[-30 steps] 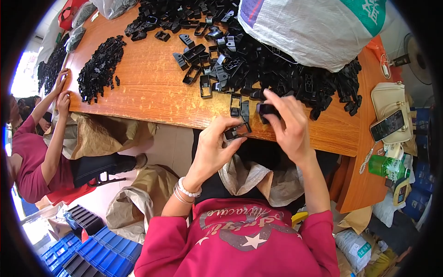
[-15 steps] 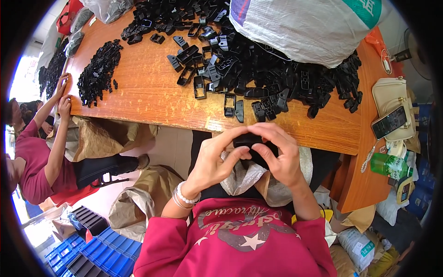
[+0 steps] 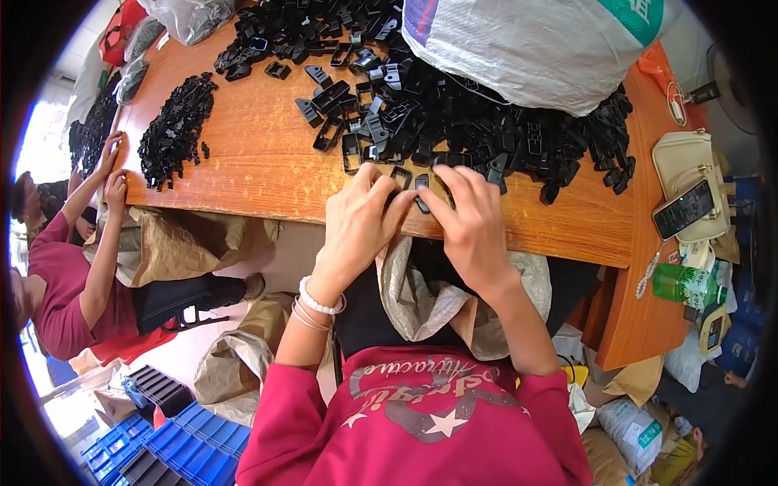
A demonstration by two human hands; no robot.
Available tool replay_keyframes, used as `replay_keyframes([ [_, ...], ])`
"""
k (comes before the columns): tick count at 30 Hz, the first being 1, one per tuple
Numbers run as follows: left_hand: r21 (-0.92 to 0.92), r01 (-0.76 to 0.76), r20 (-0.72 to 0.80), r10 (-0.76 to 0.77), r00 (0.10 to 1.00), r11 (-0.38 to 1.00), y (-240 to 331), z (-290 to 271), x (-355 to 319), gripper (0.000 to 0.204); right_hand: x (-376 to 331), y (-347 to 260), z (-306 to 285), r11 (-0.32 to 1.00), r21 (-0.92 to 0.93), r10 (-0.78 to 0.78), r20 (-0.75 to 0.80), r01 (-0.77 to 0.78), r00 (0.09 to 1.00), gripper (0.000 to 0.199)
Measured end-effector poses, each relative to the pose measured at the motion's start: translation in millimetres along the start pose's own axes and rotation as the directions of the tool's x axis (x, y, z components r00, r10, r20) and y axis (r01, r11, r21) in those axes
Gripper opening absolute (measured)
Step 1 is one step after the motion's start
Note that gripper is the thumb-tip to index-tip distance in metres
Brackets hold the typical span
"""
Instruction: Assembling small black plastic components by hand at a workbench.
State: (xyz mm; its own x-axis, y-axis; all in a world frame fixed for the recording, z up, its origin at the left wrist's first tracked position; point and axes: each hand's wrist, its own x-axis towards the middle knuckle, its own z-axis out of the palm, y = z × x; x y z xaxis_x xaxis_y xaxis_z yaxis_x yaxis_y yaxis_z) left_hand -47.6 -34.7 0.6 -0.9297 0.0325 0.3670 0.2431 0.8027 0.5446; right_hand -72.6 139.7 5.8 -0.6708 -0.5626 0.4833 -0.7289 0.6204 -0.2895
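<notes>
The left hand and right hand now reach over the table's near edge; the dark piece they cupped is out of view, presumably released. There, the left curls by a black frame, the right by a black clip; whether either grips, I cannot tell. Across the table, a white sack obstructs the black heap.

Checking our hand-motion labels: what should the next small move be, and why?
Probably pinch the small black part with the right hand: it lies near the front edge of the table, with that hand's thumb right at it. The left hand is at a black frame beside the part; whether either hand touches is hard to tell.
</notes>
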Motion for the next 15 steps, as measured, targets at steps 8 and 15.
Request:
replay_keyframes([
  [8,-0.109,0.162,-0.043,-0.167,0.985,0.981,-1.8,-14.3,-20.8,0.031,20.0,1.2,9.1,0.992,0.023,-0.126,0.075,0.124,0.989,0.026],
  [15,-0.357,0.327,-0.107,-0.387,0.916,0.875,3.7,-18.6,-30.1,0.029,18.9,1.2,18.6,0.989,0.112,-0.098,-0.022,0.100,0.995,0.023],
])
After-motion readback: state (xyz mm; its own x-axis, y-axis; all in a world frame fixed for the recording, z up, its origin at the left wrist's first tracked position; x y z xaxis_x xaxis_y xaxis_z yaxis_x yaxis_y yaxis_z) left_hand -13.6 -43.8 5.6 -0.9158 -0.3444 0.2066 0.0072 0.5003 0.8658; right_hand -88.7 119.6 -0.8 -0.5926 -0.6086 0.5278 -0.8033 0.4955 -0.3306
